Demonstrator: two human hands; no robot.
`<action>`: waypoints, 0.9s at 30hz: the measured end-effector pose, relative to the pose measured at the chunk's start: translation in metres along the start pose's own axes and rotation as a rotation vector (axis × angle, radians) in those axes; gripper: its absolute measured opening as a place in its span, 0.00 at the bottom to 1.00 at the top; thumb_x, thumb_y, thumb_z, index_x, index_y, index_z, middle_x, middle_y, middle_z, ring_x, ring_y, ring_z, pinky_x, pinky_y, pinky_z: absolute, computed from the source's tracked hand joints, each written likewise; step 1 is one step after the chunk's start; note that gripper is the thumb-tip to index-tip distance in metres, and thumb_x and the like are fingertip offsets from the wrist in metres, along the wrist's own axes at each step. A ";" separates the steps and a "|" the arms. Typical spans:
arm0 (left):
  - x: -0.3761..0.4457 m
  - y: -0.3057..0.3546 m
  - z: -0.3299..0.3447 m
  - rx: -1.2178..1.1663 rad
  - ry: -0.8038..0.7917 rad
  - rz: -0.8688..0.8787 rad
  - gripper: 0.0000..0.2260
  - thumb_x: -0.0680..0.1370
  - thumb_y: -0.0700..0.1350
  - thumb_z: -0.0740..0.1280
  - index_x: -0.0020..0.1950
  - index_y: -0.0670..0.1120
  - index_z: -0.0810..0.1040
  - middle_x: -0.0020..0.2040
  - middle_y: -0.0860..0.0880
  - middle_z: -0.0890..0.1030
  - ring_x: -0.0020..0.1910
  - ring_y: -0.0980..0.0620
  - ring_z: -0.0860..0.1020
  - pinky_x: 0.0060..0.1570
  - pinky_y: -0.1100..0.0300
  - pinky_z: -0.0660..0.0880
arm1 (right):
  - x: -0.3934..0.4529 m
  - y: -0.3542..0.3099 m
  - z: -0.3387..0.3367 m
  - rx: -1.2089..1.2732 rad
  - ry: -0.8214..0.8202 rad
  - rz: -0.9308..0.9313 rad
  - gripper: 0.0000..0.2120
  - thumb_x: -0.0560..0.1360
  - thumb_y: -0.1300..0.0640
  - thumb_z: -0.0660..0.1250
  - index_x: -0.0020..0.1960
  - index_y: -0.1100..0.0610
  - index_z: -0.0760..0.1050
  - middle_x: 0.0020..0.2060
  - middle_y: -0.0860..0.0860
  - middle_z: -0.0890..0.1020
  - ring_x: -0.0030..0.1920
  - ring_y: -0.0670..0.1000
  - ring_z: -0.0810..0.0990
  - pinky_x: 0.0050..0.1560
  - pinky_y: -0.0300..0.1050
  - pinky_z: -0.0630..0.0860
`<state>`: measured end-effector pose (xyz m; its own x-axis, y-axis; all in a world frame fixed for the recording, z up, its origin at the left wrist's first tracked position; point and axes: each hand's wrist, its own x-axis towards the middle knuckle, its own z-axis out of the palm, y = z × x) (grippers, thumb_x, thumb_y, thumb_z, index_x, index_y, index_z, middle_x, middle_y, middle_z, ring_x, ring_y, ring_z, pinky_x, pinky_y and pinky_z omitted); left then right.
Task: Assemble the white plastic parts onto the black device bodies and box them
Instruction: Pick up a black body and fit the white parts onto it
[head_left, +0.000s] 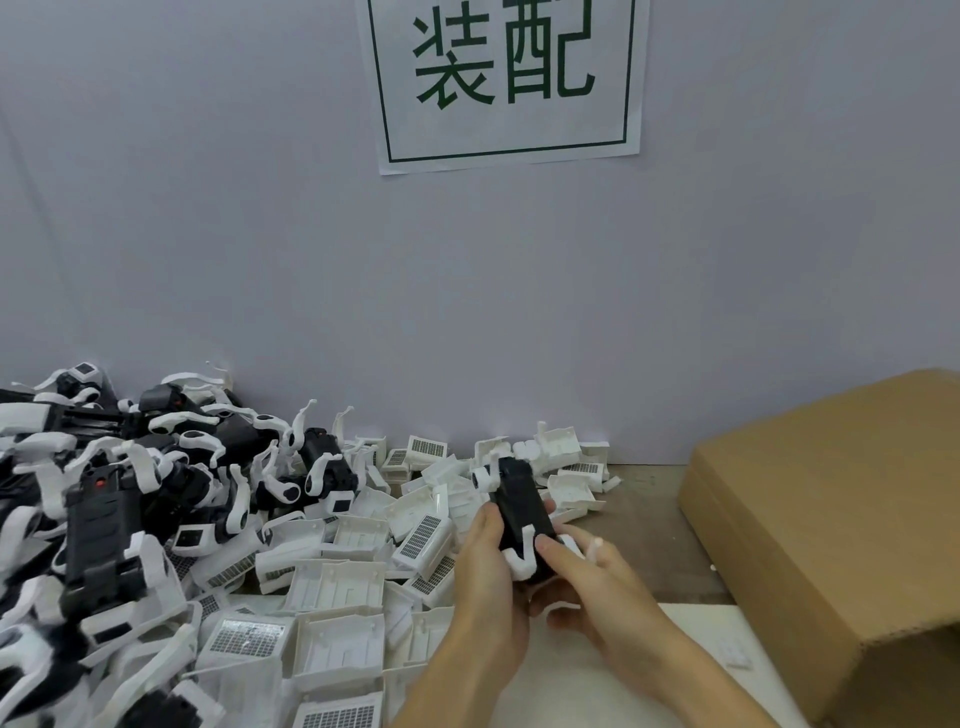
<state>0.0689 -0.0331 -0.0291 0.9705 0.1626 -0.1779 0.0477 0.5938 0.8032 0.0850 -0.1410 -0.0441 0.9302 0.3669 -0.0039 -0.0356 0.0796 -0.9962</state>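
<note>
Hold the black device body (521, 512) as shown: your left hand (485, 582) wraps its near-left flank and your right hand (597, 587) cups it from below and the right, thumb laid on its upper face. Both hands form a clenched grip on this one body, which is lifted above the table (644, 519) between the loose white plastic parts (343, 577) to the left of the grip and the cardboard box (831, 530) to its right. A white curved arm (522, 558) sits at the end nearest your palms, and another white piece (485, 475) projects at the far end. Whether either is fully latched cannot be told. Judged from this pose, the step in hand is seating the near arm. Press it with the right thumb while the left hand braces the opposite side, keeping pressure in line with the body so the thin arm is not bent. Confirm both ends sit flush before moving toward the box. The heap of black-and-white units (130, 493) lies well to the left of the grip.
</note>
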 end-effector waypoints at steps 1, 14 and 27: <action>0.000 -0.001 0.001 0.015 -0.013 -0.010 0.21 0.83 0.54 0.59 0.51 0.43 0.86 0.44 0.40 0.86 0.39 0.42 0.84 0.29 0.61 0.72 | 0.001 0.001 0.001 0.004 -0.001 0.000 0.09 0.81 0.56 0.64 0.59 0.53 0.79 0.40 0.54 0.84 0.35 0.51 0.80 0.38 0.44 0.74; 0.003 -0.003 0.000 -0.003 -0.006 0.097 0.11 0.83 0.47 0.61 0.59 0.43 0.80 0.49 0.41 0.86 0.44 0.42 0.81 0.50 0.47 0.75 | 0.002 0.003 0.003 0.162 -0.081 0.010 0.17 0.79 0.69 0.57 0.60 0.57 0.78 0.38 0.53 0.79 0.33 0.49 0.72 0.34 0.41 0.69; 0.006 -0.004 -0.001 0.036 0.004 0.089 0.09 0.83 0.46 0.62 0.59 0.45 0.79 0.49 0.40 0.84 0.42 0.40 0.78 0.34 0.55 0.63 | 0.006 0.010 0.003 0.032 0.016 -0.007 0.16 0.80 0.62 0.61 0.62 0.47 0.77 0.35 0.51 0.75 0.30 0.48 0.71 0.31 0.43 0.68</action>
<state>0.0744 -0.0337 -0.0343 0.9703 0.2166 -0.1075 -0.0298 0.5482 0.8358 0.0886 -0.1351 -0.0541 0.9362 0.3514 0.0014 -0.0406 0.1120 -0.9929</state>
